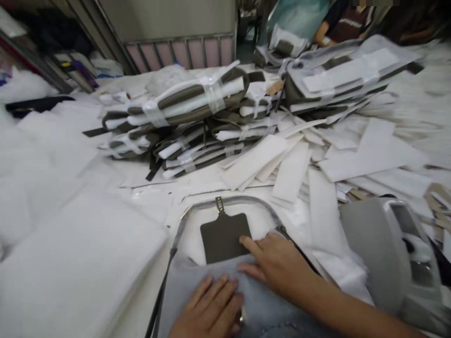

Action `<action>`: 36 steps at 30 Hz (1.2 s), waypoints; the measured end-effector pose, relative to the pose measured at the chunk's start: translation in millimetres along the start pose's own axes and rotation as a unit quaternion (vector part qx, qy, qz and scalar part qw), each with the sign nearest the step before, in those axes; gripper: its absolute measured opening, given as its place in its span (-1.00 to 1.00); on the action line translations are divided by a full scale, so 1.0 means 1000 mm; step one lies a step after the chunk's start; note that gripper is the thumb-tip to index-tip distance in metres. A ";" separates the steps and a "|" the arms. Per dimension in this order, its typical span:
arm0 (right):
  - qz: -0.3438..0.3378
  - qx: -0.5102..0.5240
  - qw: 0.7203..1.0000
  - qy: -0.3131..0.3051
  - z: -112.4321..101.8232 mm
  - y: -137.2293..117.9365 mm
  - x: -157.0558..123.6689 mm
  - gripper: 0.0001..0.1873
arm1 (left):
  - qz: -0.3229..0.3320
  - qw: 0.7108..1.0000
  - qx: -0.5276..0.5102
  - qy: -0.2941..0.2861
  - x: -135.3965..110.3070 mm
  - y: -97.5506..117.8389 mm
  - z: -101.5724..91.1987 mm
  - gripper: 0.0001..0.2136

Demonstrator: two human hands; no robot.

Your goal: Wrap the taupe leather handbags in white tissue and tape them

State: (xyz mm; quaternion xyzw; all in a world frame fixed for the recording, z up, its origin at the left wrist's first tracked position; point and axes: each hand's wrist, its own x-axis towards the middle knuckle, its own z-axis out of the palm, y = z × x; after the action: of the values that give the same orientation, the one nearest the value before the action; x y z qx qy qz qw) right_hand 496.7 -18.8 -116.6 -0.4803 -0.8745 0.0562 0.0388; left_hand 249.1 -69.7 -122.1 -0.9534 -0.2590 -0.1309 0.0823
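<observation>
A grey bag (207, 270) lies in front of me under a thin translucent cover sheet. A dark olive flap-like tab (221, 234) sticks out past its top edge, with a metal clasp (220, 204) at its end. Around the tab curves a wrapped handle (246, 200). My left hand (211, 307) rests flat on the bag, fingers stretched out. My right hand (278, 263) reaches in from the right; its index fingertip touches the tab while its thumb lies apart on the bag's upper edge. Its other fingers are mostly hidden.
Taped, wrapped dark bags (183, 103) are piled at the back, with more bags (338, 80) to the right. White strips (292, 173) lie scattered beyond the handle. White sheets (70, 263) are stacked at left. A grey tape dispenser (373, 239) stands right. Another person's arm (322, 35) shows behind.
</observation>
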 end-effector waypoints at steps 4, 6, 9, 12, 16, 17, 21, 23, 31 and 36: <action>-0.007 -0.002 0.999 -0.046 -0.006 0.002 0.001 -0.43 | -0.066 0.987 -0.067 -0.130 0.005 0.012 -0.021 -0.42; -0.007 0.001 0.998 -0.059 -0.006 0.003 0.001 -0.42 | -0.085 0.979 -0.096 -0.160 0.005 0.016 -0.027 -0.36; -0.006 0.005 0.998 -0.055 -0.005 0.002 0.000 -0.42 | -0.095 0.972 -0.122 -0.176 0.005 0.020 -0.026 -0.33; -0.009 0.005 1.000 -0.020 -0.006 0.002 -0.002 -0.41 | -0.096 0.972 -0.121 -0.178 0.003 0.021 -0.021 -0.33; -0.032 0.024 0.999 0.028 -0.007 0.001 -0.005 -0.49 | -0.099 0.973 -0.107 -0.176 0.003 0.023 -0.019 -0.35; -0.037 0.030 0.998 0.035 -0.008 0.001 -0.005 -0.52 | -0.099 0.974 -0.105 -0.173 0.003 0.023 -0.019 -0.35; -0.036 0.061 0.997 0.017 -0.012 0.001 -0.002 -0.64 | -0.096 0.978 -0.106 -0.152 0.001 0.025 -0.019 -0.35; -0.017 0.102 0.995 0.012 -0.014 0.001 0.004 -0.68 | -0.094 0.979 -0.108 -0.143 0.001 0.025 -0.019 -0.35; 0.053 0.155 0.982 0.088 -0.023 -0.007 0.068 -0.54 | -0.085 0.984 -0.120 -0.099 -0.004 0.026 -0.018 -0.36; 0.047 0.228 0.969 0.082 -0.041 -0.012 0.072 -0.61 | -0.083 0.985 -0.129 -0.074 -0.007 0.025 -0.016 -0.37</action>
State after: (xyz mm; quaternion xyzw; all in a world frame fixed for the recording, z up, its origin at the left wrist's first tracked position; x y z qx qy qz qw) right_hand 453.1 38.2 -73.7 -0.5024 -0.8085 0.2164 0.2168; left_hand 253.4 -98.2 -111.1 -0.9383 -0.3234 -0.0986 -0.0724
